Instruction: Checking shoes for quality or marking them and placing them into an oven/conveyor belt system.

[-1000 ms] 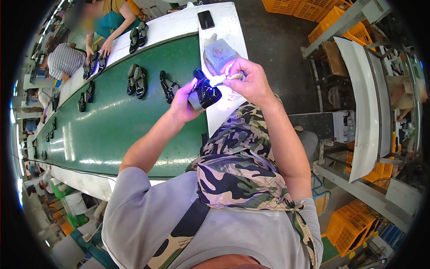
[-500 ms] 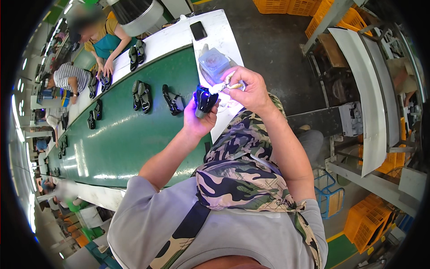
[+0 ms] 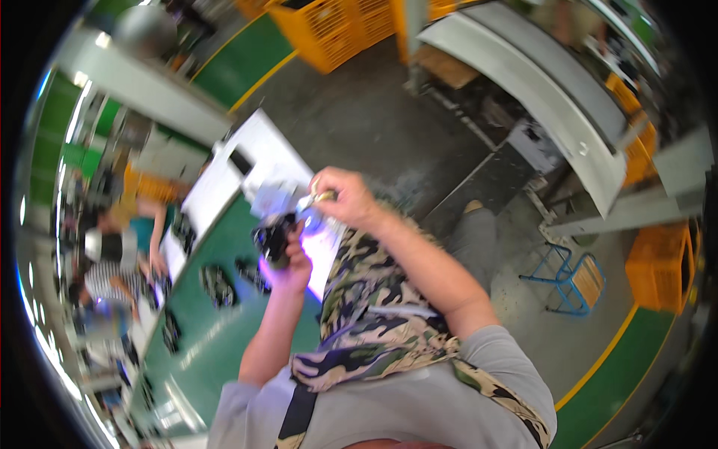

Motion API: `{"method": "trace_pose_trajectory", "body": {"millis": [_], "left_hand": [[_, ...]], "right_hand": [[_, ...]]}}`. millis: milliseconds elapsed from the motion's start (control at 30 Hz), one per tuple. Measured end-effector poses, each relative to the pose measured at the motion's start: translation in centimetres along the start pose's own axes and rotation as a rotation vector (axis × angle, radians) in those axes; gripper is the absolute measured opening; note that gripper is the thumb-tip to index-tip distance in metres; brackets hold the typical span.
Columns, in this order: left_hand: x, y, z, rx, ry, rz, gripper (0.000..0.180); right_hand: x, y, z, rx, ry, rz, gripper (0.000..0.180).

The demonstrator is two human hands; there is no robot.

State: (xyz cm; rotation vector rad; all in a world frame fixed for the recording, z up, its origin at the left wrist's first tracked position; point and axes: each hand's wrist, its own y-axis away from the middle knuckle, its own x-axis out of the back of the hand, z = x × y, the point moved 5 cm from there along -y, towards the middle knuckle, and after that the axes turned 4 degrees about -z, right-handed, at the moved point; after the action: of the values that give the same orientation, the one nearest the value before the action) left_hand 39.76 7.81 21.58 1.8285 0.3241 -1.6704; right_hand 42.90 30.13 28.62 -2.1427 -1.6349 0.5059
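Observation:
My left hand (image 3: 292, 271) is wrapped round a black shoe (image 3: 272, 239), holding it up over the edge of the green conveyor belt. Purple light falls on the fingers and the shoe. Just beyond, my right hand (image 3: 348, 197) pinches a small crumpled white cloth (image 3: 307, 203) close to the shoe's upper end. Blur hides whether cloth and shoe touch. A bluish translucent square container (image 3: 274, 197) stands behind the shoe on the white table (image 3: 262, 142).
Black shoes (image 3: 217, 286) lie on the green belt (image 3: 206, 355) to the left. A dark phone (image 3: 240, 160) rests on the table. Co-workers (image 3: 112, 280) sit along the belt's far side. On the right are a blue-framed stool (image 3: 580, 288) and orange crates (image 3: 662, 262).
The whole view has swung, so the belt and table now sit lower and further left. My hands still hold the shoe and the cloth, close together. The picture is more blurred.

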Motion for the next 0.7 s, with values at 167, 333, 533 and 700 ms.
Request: {"method": "trace_pose_trajectory", "body": {"millis": [167, 333, 533, 700], "left_hand": [[-7.0, -4.0, -4.5, 0.040, -0.419, 0.069, 0.082], [-14.1, -11.3, -10.1, 0.136, -0.599, -0.173, 0.054], [-25.9, -18.8, -19.8, 0.087, -0.966, -0.455, 0.055], [-39.3, -19.9, -28.2, -0.170, -1.228, -0.732, 0.052]], "right_hand": [[8.7, 5.3, 3.5, -0.252, 0.049, 0.374, 0.019], [16.1, 13.7, 9.1, -0.345, 0.105, 0.724, 0.021], [20.5, 20.2, 12.5, -0.534, 0.220, 0.877, 0.022], [23.1, 20.9, 14.0, -0.619, 0.218, 0.928, 0.024]]}}
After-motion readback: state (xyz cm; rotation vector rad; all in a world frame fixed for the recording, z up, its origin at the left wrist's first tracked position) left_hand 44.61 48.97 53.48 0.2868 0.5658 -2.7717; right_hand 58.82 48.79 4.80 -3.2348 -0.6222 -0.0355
